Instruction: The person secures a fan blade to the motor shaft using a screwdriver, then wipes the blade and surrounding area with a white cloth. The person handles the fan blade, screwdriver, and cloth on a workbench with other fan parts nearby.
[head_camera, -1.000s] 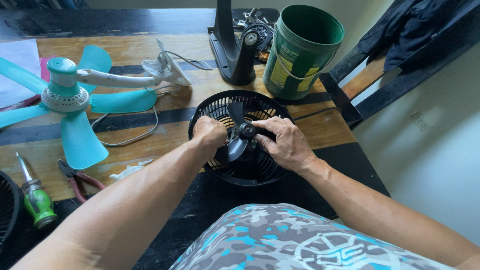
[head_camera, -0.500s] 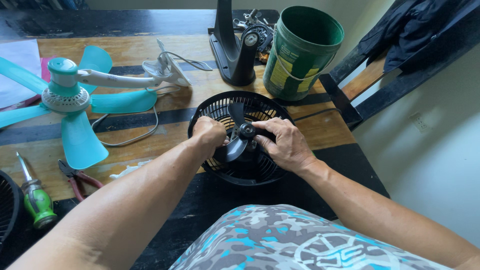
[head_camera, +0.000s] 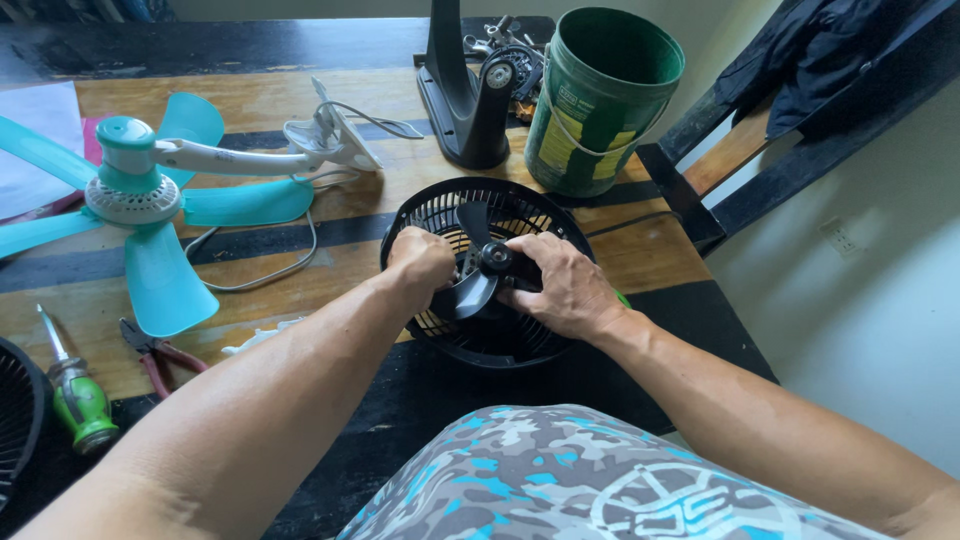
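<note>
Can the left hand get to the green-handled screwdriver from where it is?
Probably yes. The left hand rests on the black fan grille, and the green-handled screwdriver lies out in the open on the wooden table, off to the left beside the red-handled pliers. Nothing lies across the path between them.

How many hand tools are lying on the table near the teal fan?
2: a green-handled screwdriver at the table's near left edge, and red-handled pliers just right of it, below the teal fan. Others may be hidden.
</note>
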